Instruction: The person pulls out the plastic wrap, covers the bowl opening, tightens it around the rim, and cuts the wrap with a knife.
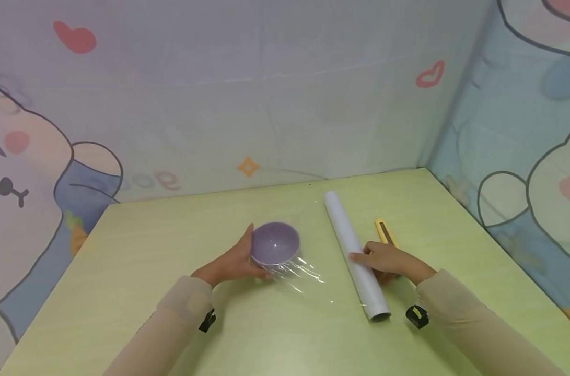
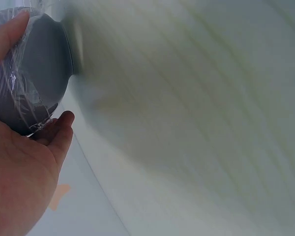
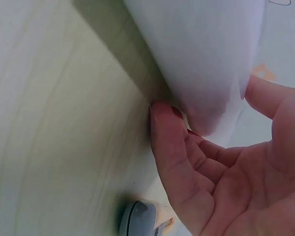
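Pale sleeves [image 1: 172, 318] reach in from the bottom edge, a small black device [image 1: 207, 320] at the left wrist and another [image 1: 417, 316] at the right. Just past them, the near end of a white roll [image 1: 348, 237] shows its hollow core; the roll lies aslant on the pale green table [image 1: 125, 271], its other end pointing away. The person's right hand [image 1: 390, 261] is partly closed around it, thumb on one side and curled fingers on the other. To the left, the left hand [image 1: 235, 262] grips a purple bowl [image 1: 275, 243], thumb and fingers spread around its side. The bowl's mouth faces upward; whether its foot rests fully on the table is hard to tell. Clear film [image 1: 301, 277] clings in wrinkles to the bowl's side and stretches toward the roll. Beyond the right hand, partly hidden by it, lies a yellow cutter [image 1: 383, 230]. Farthest off, a printed backdrop [image 1: 294, 115] rises behind the table, with an orange star [image 1: 248, 166] and red hearts [image 1: 80, 40].
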A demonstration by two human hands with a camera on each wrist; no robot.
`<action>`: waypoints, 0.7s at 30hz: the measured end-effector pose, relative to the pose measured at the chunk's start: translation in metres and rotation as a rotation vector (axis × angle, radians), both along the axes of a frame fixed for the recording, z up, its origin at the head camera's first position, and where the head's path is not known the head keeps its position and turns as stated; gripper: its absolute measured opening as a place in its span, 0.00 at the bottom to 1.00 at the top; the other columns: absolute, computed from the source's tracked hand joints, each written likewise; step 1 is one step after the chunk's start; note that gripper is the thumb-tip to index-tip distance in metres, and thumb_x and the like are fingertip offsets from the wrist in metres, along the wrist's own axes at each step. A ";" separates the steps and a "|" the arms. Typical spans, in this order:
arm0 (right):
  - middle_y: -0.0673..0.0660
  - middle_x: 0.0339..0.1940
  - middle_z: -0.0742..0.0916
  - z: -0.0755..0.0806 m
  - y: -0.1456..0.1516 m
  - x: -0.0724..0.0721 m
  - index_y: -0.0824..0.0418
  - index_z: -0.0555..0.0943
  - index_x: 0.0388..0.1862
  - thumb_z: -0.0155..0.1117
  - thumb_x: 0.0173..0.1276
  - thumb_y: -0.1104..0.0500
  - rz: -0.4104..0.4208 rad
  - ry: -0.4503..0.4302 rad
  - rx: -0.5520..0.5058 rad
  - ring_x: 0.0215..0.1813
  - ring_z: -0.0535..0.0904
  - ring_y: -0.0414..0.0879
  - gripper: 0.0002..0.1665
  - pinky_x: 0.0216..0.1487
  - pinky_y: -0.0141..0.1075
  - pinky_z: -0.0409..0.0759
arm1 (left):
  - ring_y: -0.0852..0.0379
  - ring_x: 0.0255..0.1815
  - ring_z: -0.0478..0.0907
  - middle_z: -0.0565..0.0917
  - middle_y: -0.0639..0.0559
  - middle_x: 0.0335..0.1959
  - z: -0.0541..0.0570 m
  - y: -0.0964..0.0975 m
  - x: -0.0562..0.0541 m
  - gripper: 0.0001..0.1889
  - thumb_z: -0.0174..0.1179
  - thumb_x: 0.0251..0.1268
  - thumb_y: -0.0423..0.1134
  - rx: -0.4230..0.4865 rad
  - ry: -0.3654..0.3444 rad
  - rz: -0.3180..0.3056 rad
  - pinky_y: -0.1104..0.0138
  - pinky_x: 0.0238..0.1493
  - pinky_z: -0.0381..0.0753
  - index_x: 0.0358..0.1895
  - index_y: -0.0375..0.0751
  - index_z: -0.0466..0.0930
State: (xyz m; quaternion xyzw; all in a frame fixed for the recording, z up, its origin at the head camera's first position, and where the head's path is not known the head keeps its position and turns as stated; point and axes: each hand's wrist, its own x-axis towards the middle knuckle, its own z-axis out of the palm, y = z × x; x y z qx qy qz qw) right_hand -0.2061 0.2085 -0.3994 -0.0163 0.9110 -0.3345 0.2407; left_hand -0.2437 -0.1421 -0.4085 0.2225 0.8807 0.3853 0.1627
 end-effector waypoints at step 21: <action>0.74 0.46 0.73 0.013 0.055 -0.012 0.77 0.67 0.48 0.48 0.69 0.47 0.022 0.222 0.317 0.41 0.73 0.62 0.30 0.37 0.47 0.72 | 0.43 0.74 0.45 0.46 0.40 0.73 0.000 -0.007 0.008 0.65 0.73 0.40 0.53 0.007 -0.009 0.032 0.44 0.69 0.50 0.72 0.38 0.30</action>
